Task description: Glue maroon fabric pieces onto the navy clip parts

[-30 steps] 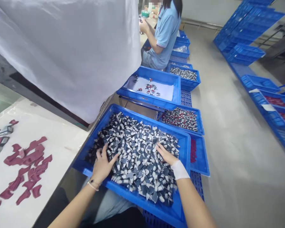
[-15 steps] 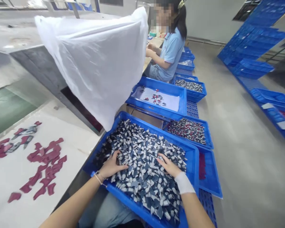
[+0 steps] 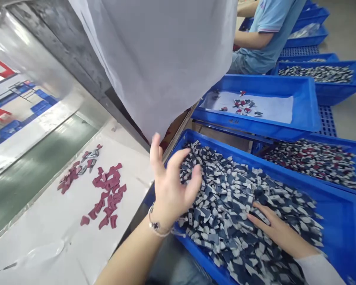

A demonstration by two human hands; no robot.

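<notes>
My left hand (image 3: 173,186) is raised over the left edge of a blue bin (image 3: 339,221), palm partly turned, fingers bent and apart, with nothing in it. Inside the bin lies a heap of small dark-blue and grey-white pieces (image 3: 225,209). My right hand (image 3: 274,227) rests on this heap at the right, thumb and fingers apart, with a blue-and-white piece (image 3: 261,216) showing between them. Its fingertips touch the pieces. To the left, dark red curved pieces (image 3: 109,182) lie scattered on a white tabletop (image 3: 56,241), some joined with grey parts.
A white cloth (image 3: 172,55) hangs over a metal machine edge (image 3: 68,59) ahead. Behind my bin stands a blue bin (image 3: 302,99) with a few red-and-grey pieces on white paper. More filled bins (image 3: 314,162) are at right. A co-worker in a light blue shirt (image 3: 273,19) sits beyond.
My left hand has lifted out of the heap and up towards the bin's left edge. The right hand stays on the pieces. The view has swung left and down.
</notes>
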